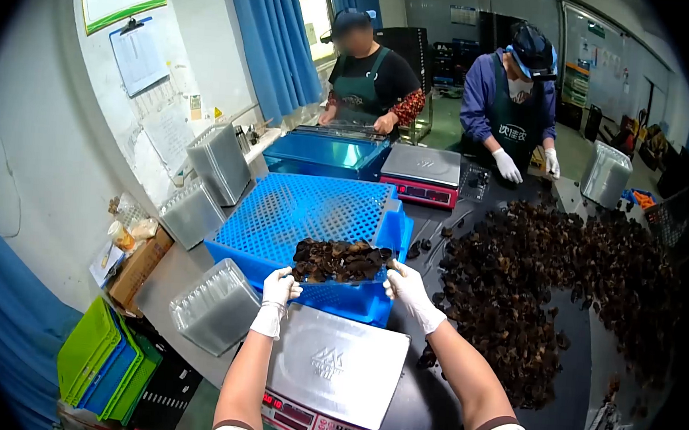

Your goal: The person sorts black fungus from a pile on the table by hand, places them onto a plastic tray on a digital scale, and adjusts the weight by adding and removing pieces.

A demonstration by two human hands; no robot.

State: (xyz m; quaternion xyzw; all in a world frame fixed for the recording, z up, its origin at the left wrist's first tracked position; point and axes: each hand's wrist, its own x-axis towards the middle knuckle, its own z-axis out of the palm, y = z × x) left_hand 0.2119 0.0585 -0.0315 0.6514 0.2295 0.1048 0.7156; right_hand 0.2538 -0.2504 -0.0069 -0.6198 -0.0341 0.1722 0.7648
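The clear tray (pixel 343 264), heaped with dark brown, crinkled pieces, sits above the near edge of the blue crate (pixel 305 212), its long axis running left to right. The left hand (pixel 281 288) and right hand (pixel 405 285), both gloved, grasp its opposite ends, fingers partly curled.

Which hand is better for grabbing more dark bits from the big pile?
Probably the right hand. The pile is on its side and closer to it. The left hand would have to reach across. Both hands hold the tray, so the right must let go first.
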